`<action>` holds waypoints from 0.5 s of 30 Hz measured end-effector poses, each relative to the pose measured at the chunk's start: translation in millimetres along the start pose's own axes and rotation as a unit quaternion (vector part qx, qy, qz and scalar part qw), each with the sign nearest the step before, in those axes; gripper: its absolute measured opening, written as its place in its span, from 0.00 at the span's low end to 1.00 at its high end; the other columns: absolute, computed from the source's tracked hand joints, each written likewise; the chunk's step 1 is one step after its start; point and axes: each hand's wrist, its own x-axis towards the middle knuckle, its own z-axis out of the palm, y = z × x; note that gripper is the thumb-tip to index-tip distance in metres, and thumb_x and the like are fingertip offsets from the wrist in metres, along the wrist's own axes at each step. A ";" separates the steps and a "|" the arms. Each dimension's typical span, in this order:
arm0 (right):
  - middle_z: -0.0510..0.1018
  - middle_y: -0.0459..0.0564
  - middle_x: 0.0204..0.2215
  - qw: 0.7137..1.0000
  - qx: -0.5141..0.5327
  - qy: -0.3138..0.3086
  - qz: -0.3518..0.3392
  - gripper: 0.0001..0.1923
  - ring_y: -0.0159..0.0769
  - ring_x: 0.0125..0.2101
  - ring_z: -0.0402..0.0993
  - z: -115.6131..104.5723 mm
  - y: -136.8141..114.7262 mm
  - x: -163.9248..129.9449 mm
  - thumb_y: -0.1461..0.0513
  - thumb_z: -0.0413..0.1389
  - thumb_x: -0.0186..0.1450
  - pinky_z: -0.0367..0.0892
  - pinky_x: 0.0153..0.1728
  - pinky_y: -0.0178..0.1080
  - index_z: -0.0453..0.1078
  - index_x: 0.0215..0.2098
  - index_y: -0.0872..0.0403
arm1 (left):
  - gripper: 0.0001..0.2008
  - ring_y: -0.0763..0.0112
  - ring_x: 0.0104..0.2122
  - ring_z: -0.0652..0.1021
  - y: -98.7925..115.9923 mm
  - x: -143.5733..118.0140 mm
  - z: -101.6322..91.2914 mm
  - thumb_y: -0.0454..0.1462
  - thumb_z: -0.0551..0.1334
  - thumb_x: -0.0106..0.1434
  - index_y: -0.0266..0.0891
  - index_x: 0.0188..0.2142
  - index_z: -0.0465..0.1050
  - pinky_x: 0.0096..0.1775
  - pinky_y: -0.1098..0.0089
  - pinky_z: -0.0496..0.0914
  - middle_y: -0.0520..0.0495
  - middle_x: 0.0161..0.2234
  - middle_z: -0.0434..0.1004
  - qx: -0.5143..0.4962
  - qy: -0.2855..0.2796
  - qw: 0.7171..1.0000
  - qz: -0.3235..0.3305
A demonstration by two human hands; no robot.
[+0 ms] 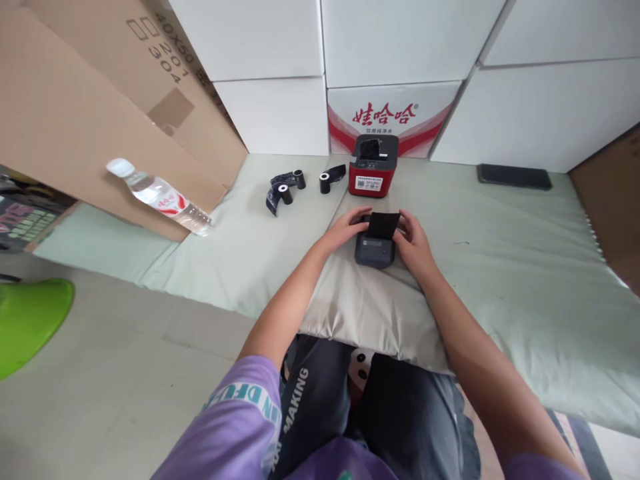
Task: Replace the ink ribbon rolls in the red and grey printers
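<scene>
Item one: a small dark grey plastic label printer (375, 251), lying flat on the pale green padded mat (500, 267) near the mat's front edge, on the beige cushion fold (360, 313) over our lap. A black ribbon strip (384, 225) stands out of its far end.

Our left hand (345, 230) rests against the printer's left side, fingers curled onto its far corner beside the black strip; we grasp the device lightly. Our right hand (413, 240) presses the printer's right side, its fingertips touching the strip's edge. Both hands hold the printer between them; we cannot tell whether either one pinches the strip itself.

Item two: a red and black box-shaped desktop printer (373, 167), upright toward the mat's back edge, just beyond the grey printer, with a white label on its front.

Item three: three small black ribbon rolls (300, 183) with loose tails, left of the red printer, near the back edge.

Item four: a clear plastic water bottle with red label (160, 197), tilted at the mat's left edge against a leaning brown cardboard sheet (75, 120).

Item five: a flat black phone-like slab (514, 176), back right corner of the mat, well apart from our hands.

Item six: stacked white cartons (400, 40) behind the mat, one printed red.

Item seven: a lime green plastic stool (30, 320) on the floor, far left.
</scene>
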 end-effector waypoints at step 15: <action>0.52 0.67 0.77 0.986 -0.166 0.028 -0.005 0.73 0.70 0.77 0.49 44.9 -30.1 -59.2 0.48 0.74 0.51 0.47 0.75 0.73 0.34 0.80 0.52 | 0.20 0.53 0.63 0.78 -1.9 0.3 -5.5 0.39 0.73 0.61 0.39 0.53 0.81 0.67 0.53 0.66 0.38 0.58 0.83 -0.121 0.025 0.992 -0.023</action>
